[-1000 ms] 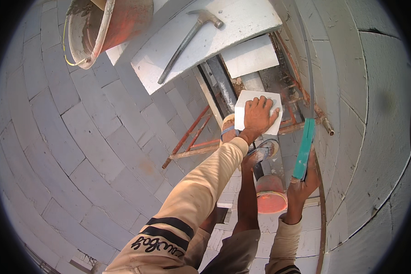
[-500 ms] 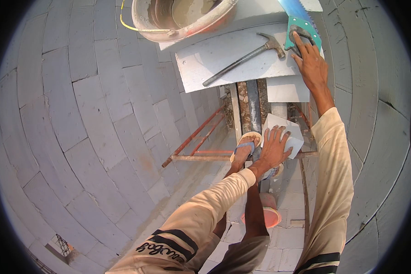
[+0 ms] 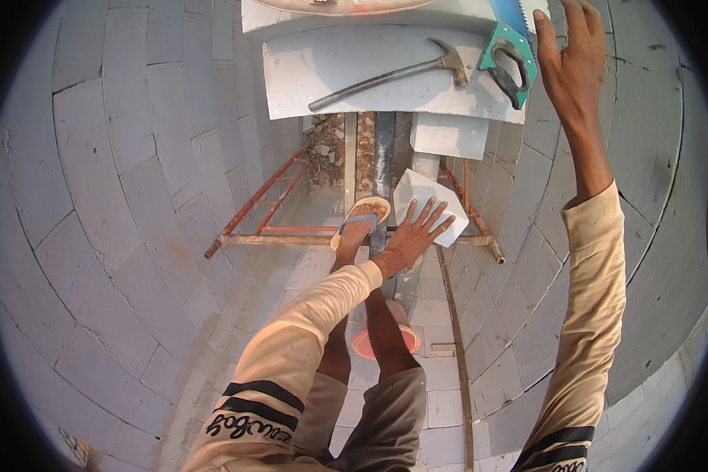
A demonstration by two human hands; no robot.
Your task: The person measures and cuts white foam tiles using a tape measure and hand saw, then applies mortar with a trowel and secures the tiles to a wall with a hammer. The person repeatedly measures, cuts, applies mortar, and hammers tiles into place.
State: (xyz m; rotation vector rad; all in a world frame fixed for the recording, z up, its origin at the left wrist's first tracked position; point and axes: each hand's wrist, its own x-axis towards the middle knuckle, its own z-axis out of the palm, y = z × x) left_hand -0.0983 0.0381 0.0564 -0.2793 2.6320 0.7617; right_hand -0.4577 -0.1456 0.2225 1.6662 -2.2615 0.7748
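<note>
My left hand (image 3: 413,238) lies with fingers spread on a small white block (image 3: 425,190) beside my sandalled foot (image 3: 360,224). My right hand (image 3: 576,67) is raised at the upper right, thumb and fingers stretched apart, with nothing visible in it; the fingertips reach the picture's top edge. Just left of it rests a handsaw (image 3: 505,37) with a teal and black handle and blue blade. The saw's handle lies on a large white block slab (image 3: 315,67). A claw hammer (image 3: 385,82) lies on the same slab, head toward the saw.
A mortar bucket's rim (image 3: 346,8) shows at the top. Rusty red scaffold bars (image 3: 267,239) cross beside my feet, with a dark pipe (image 3: 384,149) between them. Grey block walls (image 3: 102,197) rise on both sides. Below, a reddish bucket (image 3: 397,334) stands on the floor.
My right hand has let go of the saw handle and moved up and right. My left hand stays on the small block. The view has shifted, so the bucket is mostly cut off.
</note>
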